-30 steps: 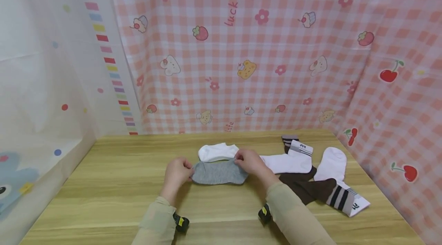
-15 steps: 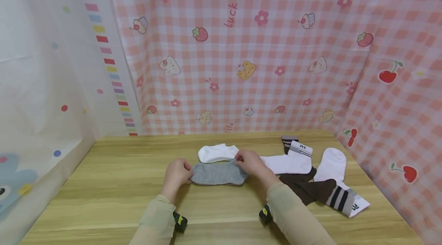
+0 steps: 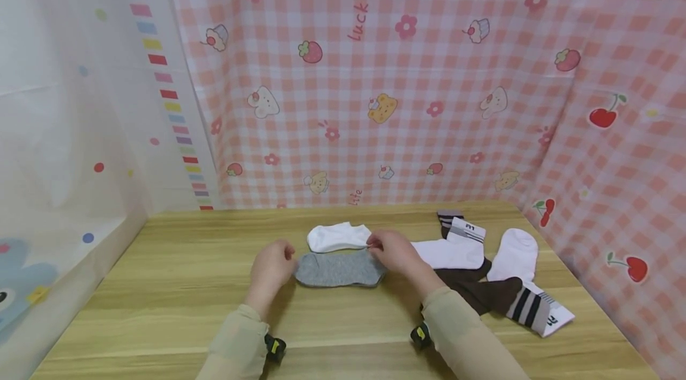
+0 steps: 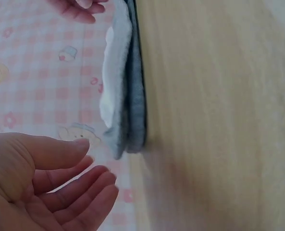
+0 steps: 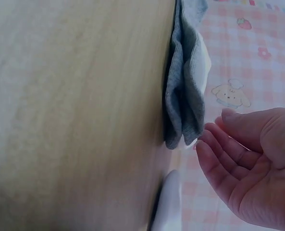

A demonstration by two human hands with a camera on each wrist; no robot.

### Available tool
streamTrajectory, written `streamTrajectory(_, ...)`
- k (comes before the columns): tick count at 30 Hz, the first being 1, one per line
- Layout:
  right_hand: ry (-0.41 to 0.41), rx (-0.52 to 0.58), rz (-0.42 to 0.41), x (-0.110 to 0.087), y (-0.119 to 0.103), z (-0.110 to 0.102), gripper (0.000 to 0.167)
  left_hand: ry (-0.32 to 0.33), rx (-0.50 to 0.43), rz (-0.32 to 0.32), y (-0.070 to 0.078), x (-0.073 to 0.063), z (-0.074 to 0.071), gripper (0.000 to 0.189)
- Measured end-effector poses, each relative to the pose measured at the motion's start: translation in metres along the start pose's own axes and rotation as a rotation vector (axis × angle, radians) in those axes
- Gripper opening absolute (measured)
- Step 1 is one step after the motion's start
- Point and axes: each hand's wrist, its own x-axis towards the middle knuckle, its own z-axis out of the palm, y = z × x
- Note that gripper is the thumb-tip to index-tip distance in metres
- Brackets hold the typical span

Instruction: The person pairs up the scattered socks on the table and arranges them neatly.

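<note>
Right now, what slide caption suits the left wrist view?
Left hand, fingers relaxed, apart from layered grey sock fabric; right hand beyond.

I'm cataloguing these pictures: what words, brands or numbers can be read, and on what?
"luck life": pink checked cloth, upper middle.
"life": same cloth, lower down.
White sock cuffs: dark marks, too small to read.
Black wrist devices: yellow patches, nothing legible.

Curtained-off tabletop space: pink gingham cloth [image 3: 343, 82] behind wood-grain table [image 3: 161, 308].

The tabletop [image 3: 171, 296] is bearing grey ankle socks [image 3: 339, 269], a white ankle sock [image 3: 336, 237] and, toward its right edge, overlapping crew socks [image 3: 479, 295].
</note>
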Motion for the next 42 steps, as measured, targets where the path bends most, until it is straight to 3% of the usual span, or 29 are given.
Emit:
streamTrajectory(4,-0.017,0.0,-0.067,-0.004,-0.003,0.0,0.007,0.026,0.027,0.08,0.01,-0.007,-0.003,0.014)
streamTrajectory(8,-0.064,-0.029,-0.131,-0.009,-0.008,0.0,0.008,0.044,0.069,0.214,0.018,-0.014,0.0,0.014)
streamTrajectory(12,-0.12,-0.061,-0.188,-0.014,-0.014,0.001,0.01,0.013,0.094,0.333,0.024,-0.02,0.005,0.016)
streamTrajectory(15,-0.142,-0.09,-0.226,-0.017,-0.017,0.002,0.009,-0.035,0.104,0.381,0.026,-0.022,0.009,0.017)
streamTrajectory(20,-0.144,-0.162,-0.279,-0.021,-0.017,0.006,0.01,-0.133,0.142,0.425,0.025,-0.023,0.015,0.021)
streamTrajectory(24,-0.156,-0.177,-0.266,-0.022,-0.015,0.008,0.012,-0.19,0.174,0.464,0.024,-0.023,0.017,0.024)
streamTrajectory(34,-0.183,-0.221,-0.212,-0.02,-0.018,0.009,0.011,-0.197,0.185,0.562,0.017,-0.014,0.021,0.021)
streamTrajectory(42,-0.178,-0.215,-0.138,-0.013,-0.018,0.011,0.013,-0.218,0.181,0.553,0.014,0.0,0.025,0.018)
